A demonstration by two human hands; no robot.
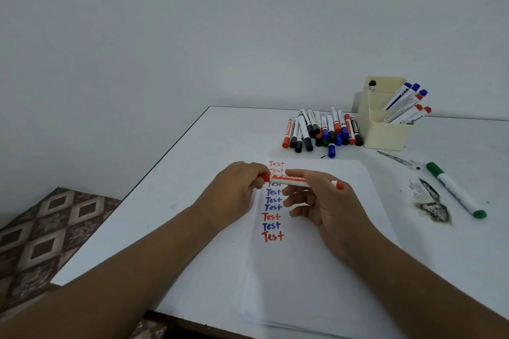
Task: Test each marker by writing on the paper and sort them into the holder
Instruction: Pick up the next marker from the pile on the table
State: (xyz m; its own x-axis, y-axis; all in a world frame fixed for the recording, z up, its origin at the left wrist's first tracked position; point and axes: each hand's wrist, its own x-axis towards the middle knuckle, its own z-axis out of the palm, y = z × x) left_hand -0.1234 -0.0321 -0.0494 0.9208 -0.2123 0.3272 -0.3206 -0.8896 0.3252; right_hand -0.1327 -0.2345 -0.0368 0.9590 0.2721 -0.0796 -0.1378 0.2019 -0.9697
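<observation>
The red-and-white plastic whiteboard marker point(289, 179) is held level above the white sheet of paper point(308, 256), its long axis running left to right across the person's front, slightly lower at the right end. The left hand point(237, 190) pinches the red cap end with curled fingers; the right hand point(319, 198) grips the barrel, with the red tail end showing past its knuckles. Whether the cap is seated or being drawn off cannot be told. Judged from this, the marker is at the capping or uncapping stage. The paper carries a column of "Test" words in red and blue directly below the hands, with free space beneath the last red entry. The cream plastic desk holder point(385, 132) stands at the far right of the white table point(192, 201), on the right hand's side, so that hand is the nearer for depositing. It already contains blue- and red-capped markers leaning right. The heap of untested mixed-colour markers point(322, 132) lies just left of the holder, touching it. A loose green-capped marker point(455, 191) lies well right of the paper, beside dark scorch-like stains point(433, 208). Nothing obstructs the route from hands to holder.
</observation>
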